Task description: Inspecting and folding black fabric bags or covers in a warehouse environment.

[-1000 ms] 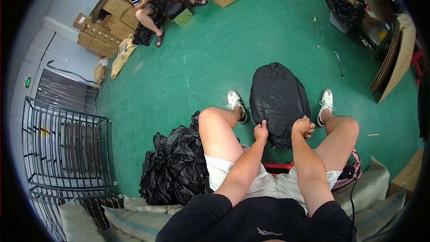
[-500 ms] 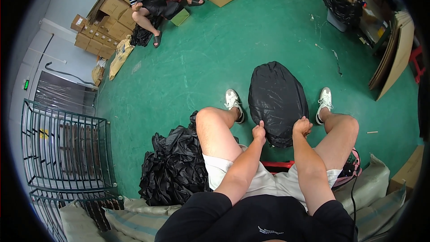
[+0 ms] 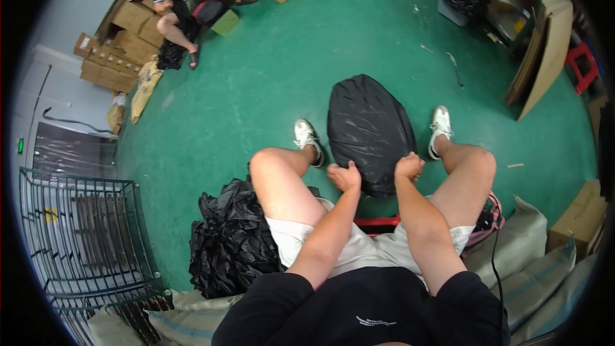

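Black plastic bag [image 3: 370,129] lies on the green floor [image 3: 269,70] between both feet, left hand [image 3: 344,175] at seven o'clock and right hand [image 3: 409,166] at five o'clock both clenched on its near edge.

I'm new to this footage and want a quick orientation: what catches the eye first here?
A filled black plastic bag lies on the green floor between the seated person's white shoes, its near edge gripped by the left hand and right hand. A heap of crumpled black bags sits by the left thigh.
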{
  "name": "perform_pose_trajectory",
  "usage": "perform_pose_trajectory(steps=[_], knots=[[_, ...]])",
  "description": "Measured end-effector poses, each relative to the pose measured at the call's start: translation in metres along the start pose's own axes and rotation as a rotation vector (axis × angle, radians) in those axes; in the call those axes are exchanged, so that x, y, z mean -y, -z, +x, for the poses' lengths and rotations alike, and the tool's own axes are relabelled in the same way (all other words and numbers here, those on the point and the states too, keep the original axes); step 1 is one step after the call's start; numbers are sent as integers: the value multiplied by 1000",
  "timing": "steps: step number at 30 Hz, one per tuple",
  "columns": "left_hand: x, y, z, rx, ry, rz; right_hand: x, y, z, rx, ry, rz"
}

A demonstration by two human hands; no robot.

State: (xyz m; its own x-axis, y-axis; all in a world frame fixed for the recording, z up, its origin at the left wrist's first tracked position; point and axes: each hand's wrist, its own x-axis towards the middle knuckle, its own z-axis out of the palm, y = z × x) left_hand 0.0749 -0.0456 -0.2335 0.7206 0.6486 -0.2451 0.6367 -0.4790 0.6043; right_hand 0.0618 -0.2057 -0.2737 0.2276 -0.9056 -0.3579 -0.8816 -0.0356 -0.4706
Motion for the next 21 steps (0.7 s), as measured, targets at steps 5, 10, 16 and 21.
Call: perform_pose_trajectory(steps=[5,10,16,21], knots=[[-39,26,-16,189,-905,203,20,10,-24,-13,-70,21],[-18,15,-46,761,-1058,757,31,15,-18,-21,-102,77],[-7,18,-64,1020,-1009,1122,83,49,-65,-241,914,-15],[-22,61,-82,1294,-959,1024,68,35,-71,324,1041,-236]])
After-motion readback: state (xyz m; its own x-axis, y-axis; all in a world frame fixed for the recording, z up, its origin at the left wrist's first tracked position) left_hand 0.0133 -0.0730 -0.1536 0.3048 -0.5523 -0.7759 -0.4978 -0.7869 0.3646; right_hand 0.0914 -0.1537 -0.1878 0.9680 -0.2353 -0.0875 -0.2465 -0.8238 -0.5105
